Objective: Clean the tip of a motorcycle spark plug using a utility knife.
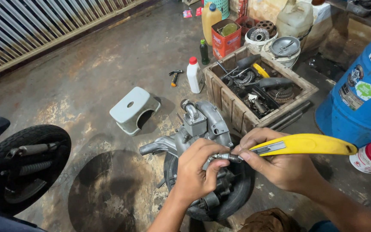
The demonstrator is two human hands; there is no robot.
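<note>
— Grey metal, that small socket piece (227, 157): which hand has it?

— Both pinch it, really. From the left: the left hand (195, 172) comes up from below, fingers curled, thumb and fingertips closed on the piece's left end. The piece lies nearly level, its long axis running left to right, so it bridges the gap between the two hands.

— And the right?

— The right hand (280, 165) meets it from the other side, fingertips on the right end, while that same hand is clenched round the yellow-handled tool (305, 145), whose handle points away to the right, roughly in line with the piece.

— Where is all this over?

— Just above the engine casing (202, 124) and its tyre (232, 197) on the floor (108, 73), with the wooden crate of parts (232, 107) beyond.
</note>
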